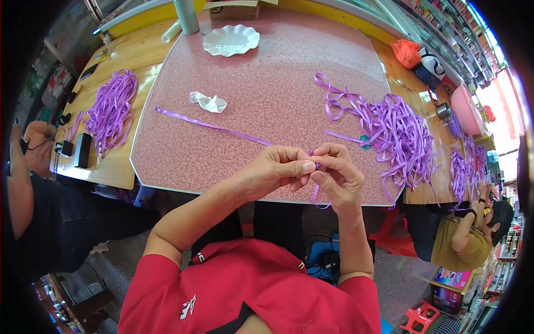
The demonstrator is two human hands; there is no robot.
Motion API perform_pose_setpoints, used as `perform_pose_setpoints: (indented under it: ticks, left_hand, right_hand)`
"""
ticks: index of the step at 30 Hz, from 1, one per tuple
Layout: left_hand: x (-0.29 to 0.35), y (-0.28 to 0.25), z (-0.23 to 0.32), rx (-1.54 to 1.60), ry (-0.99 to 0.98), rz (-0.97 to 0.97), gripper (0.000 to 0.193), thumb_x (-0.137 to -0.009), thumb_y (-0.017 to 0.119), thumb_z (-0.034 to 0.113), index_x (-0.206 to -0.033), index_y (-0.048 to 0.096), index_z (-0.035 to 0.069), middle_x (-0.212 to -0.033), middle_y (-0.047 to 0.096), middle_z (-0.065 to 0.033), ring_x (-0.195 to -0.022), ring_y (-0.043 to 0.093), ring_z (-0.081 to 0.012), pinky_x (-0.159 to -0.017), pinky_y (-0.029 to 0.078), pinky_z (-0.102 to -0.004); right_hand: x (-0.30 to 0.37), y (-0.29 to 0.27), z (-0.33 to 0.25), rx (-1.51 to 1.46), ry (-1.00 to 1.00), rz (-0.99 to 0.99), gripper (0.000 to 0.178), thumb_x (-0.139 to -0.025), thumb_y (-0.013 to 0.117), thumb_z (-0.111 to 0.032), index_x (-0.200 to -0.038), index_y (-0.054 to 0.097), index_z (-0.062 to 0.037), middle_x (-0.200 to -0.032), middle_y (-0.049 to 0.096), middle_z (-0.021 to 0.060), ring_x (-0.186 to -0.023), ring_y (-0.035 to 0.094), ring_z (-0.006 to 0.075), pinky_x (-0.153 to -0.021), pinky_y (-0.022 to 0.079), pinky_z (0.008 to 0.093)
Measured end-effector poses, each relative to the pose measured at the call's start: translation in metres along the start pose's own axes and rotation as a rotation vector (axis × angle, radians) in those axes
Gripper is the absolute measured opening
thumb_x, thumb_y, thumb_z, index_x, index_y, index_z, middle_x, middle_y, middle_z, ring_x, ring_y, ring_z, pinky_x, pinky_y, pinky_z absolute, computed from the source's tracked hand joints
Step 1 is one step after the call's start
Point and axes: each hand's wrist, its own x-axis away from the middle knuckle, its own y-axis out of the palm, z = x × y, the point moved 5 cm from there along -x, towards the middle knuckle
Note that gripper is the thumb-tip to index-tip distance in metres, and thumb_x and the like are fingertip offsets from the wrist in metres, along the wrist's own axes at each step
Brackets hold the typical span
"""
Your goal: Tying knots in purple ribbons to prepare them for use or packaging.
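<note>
Both of my hands meet over the near edge of the pink speckled table (278, 83), working on one narrow purple ribbon (222, 129). My left hand (281, 167) pinches it between thumb and fingers, and the ribbon's long tail stretches away to the far left across the table. Close beside it, my right hand (340, 175) pinches the ribbon too, at a small dark purple bunch between the fingertips. A short loop of ribbon hangs below the right hand. A large tangled pile of purple ribbons (397, 133) lies just to the right, with a small green piece (365, 141) at its left side.
A crumpled white tissue (208, 103) and a scalloped white dish (231, 40) lie farther back, near a grey-green bottle (187, 16) and a cardboard box (233, 10). More purple ribbons (111, 108) lie on the left wooden table. People sit at left and right (464, 239).
</note>
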Motion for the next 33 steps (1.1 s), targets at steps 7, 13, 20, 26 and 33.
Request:
perform_pose_setpoints:
  ticks: [7, 13, 20, 26, 33]
  left_hand:
    - [-0.003, 0.000, 0.000, 0.076, 0.014, -0.047, 0.020, -0.097, 0.062, 0.024, -0.092, 0.064, 0.004, -0.075, 0.061, -0.0015, -0.062, 0.049, -0.0089, -0.057, 0.039, -0.0231]
    - [-0.003, 0.004, -0.001, 0.191, 0.019, -0.112, 0.020, -0.099, 0.060, 0.025, -0.098, 0.062, 0.005, -0.076, 0.059, -0.0008, -0.063, 0.047, -0.0090, -0.062, 0.038, -0.0238]
    - [0.009, 0.011, 0.012, -0.327, 0.395, 0.322, 0.026, -0.103, 0.053, 0.026, -0.103, 0.060, 0.001, -0.086, 0.060, -0.0037, -0.075, 0.053, -0.0105, -0.067, 0.043, -0.0263]
    - [0.014, 0.019, -0.033, -0.458, 0.291, 0.025, 0.044, -0.106, 0.041, 0.036, -0.129, 0.052, 0.000, -0.107, 0.058, -0.0065, -0.089, 0.056, -0.0146, -0.082, 0.046, -0.0291]
    - [-0.008, 0.041, -0.043, -0.286, 0.283, 0.100, 0.055, -0.108, 0.030, 0.042, -0.145, 0.042, 0.003, -0.099, 0.051, -0.0012, -0.087, 0.046, -0.0133, -0.085, 0.041, -0.0294]
  right_hand:
    - [0.001, 0.011, 0.000, -0.124, 0.029, 0.082, 0.032, -0.085, 0.074, -0.003, -0.116, 0.068, -0.0033, -0.128, 0.053, 0.0134, -0.117, 0.053, 0.0214, -0.101, 0.042, 0.0341]
    - [0.000, 0.016, -0.004, -0.027, -0.073, 0.148, 0.027, -0.087, 0.071, -0.005, -0.115, 0.069, -0.0029, -0.131, 0.054, 0.0147, -0.120, 0.051, 0.0230, -0.105, 0.038, 0.0370]
    - [-0.006, 0.002, -0.001, -0.082, -0.045, 0.302, 0.020, -0.089, 0.068, -0.003, -0.108, 0.071, -0.0020, -0.131, 0.054, 0.0140, -0.122, 0.050, 0.0223, -0.106, 0.037, 0.0353]
    - [-0.004, -0.008, -0.002, -0.049, -0.171, 0.384, 0.021, -0.092, 0.064, -0.002, -0.111, 0.071, -0.0042, -0.142, 0.050, 0.0166, -0.130, 0.046, 0.0243, -0.109, 0.034, 0.0353]
    - [0.015, -0.011, 0.006, -0.085, -0.073, 0.411, 0.023, -0.097, 0.059, -0.005, -0.117, 0.068, -0.0048, -0.149, 0.042, 0.0194, -0.128, 0.049, 0.0230, -0.103, 0.042, 0.0331]
